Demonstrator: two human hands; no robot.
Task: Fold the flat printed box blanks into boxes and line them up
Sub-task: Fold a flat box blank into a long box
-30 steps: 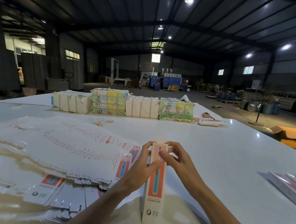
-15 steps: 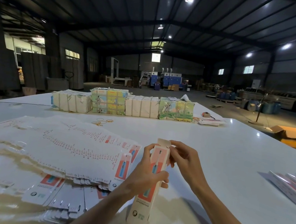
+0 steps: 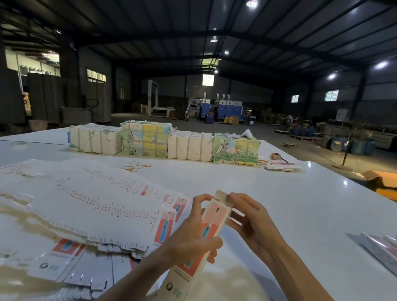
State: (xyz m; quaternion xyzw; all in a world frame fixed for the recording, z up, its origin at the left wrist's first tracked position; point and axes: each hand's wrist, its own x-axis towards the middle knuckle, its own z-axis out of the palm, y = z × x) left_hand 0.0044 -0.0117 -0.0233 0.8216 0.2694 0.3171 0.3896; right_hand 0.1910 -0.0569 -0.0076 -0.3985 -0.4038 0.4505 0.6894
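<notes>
Currently the half-formed box (image 3: 215, 217) is held tilted just right of the stack of blanks (image 3: 77, 201), gripped mid-body by the left hand (image 3: 189, 239), its top flap (image 3: 220, 196) pinched by the right hand (image 3: 250, 225). Were the flap forced off its crease, it could be torn, or the box crushed. Bare table (image 3: 297, 205) is left open right of the stack.

A long narrow white cardboard box (image 3: 210, 221) with a coral-red front panel and a blue toothbrush picture is opened into a tube. It is held tilted, the upper end leaning to the right. Its top flap (image 3: 220, 198) stands open. The left hand (image 3: 190, 237) grips its middle; the right hand (image 3: 251, 224) pinches the flap. Left of it, on the tabletop (image 3: 285, 196), lies a wide fanned pile of flat white printed blanks (image 3: 77, 199) with the same coral-red panels.
</notes>
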